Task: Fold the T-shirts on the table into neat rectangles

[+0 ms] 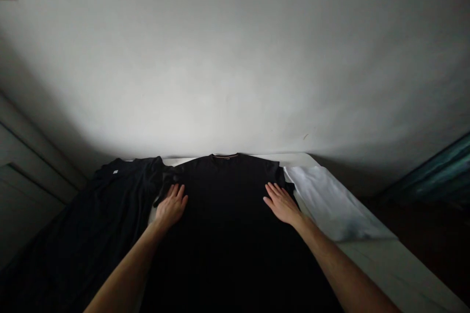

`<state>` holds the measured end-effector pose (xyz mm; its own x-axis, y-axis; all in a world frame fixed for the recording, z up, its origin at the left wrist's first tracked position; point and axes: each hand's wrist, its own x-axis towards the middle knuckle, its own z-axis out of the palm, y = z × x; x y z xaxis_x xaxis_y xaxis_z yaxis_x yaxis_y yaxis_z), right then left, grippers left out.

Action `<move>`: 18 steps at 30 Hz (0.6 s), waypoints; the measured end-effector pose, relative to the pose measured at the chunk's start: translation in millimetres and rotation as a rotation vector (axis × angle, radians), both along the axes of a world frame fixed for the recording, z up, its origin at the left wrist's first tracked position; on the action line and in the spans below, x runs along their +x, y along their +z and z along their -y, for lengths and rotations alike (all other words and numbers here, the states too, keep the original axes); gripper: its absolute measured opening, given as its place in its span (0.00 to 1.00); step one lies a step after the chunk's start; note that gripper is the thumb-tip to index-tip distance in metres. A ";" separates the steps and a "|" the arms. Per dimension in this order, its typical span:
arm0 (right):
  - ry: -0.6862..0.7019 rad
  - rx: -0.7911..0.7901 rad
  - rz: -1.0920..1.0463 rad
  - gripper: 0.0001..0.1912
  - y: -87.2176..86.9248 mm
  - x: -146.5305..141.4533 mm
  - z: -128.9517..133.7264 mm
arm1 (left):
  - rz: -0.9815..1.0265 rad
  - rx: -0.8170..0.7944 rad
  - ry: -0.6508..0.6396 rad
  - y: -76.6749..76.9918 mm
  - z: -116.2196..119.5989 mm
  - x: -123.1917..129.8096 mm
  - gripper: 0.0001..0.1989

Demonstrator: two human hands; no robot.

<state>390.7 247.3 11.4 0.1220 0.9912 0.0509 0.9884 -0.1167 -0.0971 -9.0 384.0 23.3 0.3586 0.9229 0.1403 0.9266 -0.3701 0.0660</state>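
Left hand point(171, 207) and right hand point(282, 204) are resting open, fingers spread, on a black T-shirt point(227, 220). Neither is clamping the fabric.

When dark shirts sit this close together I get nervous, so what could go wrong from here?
The left hand rests beside the bunched sleeve of the black T-shirt, which touches the dark garment, so smoothing could drag both. The right hand is near the other sleeve, which touches the white cloth; that cloth could shift too. Dim light on black fabric may also hide wrinkles.
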 end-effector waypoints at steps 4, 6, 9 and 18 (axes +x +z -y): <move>0.121 0.076 -0.036 0.33 6.1 -27.5 -32.1 | -0.045 0.040 -0.174 7.7 5.8 57.3 0.25; 0.270 0.076 -0.093 0.34 7.2 -55.2 -53.3 | -0.020 -0.021 -0.351 4.9 12.5 94.3 0.26; 0.354 0.004 -0.114 0.35 5.8 -54.5 -73.5 | -0.016 -0.075 -0.389 -2.0 -2.5 103.3 0.27; 0.238 -0.012 -0.058 0.36 11.4 -30.8 -111.7 | -0.014 0.001 -0.234 5.1 -62.9 86.1 0.27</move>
<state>360.0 359.0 22.9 -0.1127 0.9929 0.0384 0.9810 0.1173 -0.1548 77.1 446.9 28.5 0.5645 0.8143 0.1350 0.8165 -0.5748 0.0535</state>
